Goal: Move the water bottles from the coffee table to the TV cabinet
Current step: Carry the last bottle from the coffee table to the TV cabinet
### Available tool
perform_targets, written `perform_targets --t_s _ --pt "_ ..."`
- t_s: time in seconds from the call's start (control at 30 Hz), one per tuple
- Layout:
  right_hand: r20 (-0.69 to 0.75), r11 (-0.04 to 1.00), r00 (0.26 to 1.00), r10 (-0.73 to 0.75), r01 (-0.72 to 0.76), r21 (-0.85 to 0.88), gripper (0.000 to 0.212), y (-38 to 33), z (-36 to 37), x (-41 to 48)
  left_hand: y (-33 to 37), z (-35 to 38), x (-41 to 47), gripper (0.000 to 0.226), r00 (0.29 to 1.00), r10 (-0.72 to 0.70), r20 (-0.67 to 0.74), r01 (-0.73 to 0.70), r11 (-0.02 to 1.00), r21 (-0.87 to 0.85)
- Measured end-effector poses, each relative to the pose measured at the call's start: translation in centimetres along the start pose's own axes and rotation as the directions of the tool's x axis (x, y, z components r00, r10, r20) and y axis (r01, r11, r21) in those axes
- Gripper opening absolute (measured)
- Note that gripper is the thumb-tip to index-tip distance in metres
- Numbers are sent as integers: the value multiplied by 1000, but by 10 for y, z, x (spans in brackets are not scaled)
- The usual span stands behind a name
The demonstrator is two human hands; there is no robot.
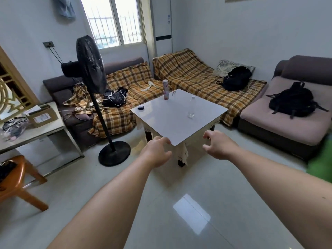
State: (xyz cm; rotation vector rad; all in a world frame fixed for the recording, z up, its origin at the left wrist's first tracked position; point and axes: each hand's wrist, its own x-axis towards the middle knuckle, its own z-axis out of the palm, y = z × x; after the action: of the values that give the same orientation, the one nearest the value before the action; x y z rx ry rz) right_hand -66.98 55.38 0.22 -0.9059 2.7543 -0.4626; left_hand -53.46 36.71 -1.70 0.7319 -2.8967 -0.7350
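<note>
A clear plastic water bottle [192,106] stands upright on the right part of the white coffee table [172,123]. A tall pink-and-white can [165,89] stands at the table's far corner. My left hand [158,151] hovers by the table's near corner, fingers apart and curled, holding nothing. To the right of that corner, my right hand [218,144] is also empty with its fingers spread. Both hands are well short of the bottle. The TV cabinet is out of view.
A black standing fan [93,83] rises left of the table, its base [114,153] on the tiled floor. Plaid-covered sofas wrap the back and right, with black backpacks [294,100] on them. A small dark object [141,108] lies on the table. A side table [32,133] and wooden stool [16,182] stand at left.
</note>
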Motion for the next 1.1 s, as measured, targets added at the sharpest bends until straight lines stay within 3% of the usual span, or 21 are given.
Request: perform_targets --t_s 0.37,0.83,1.1 --pt "-7 999 1000 16 -16 -45 45 -63 -27 218 -44 -65 233 41 997 60 55 -61 998 16" --pt "57 999 998 4 -2 -41 43 -13 -36 470 -40 -60 467 41 991 31 134 -40 997 69" --pt "99 995 994 42 -32 -94 42 19 -36 578 -48 -34 587 40 985 13 174 -13 1000 -5"
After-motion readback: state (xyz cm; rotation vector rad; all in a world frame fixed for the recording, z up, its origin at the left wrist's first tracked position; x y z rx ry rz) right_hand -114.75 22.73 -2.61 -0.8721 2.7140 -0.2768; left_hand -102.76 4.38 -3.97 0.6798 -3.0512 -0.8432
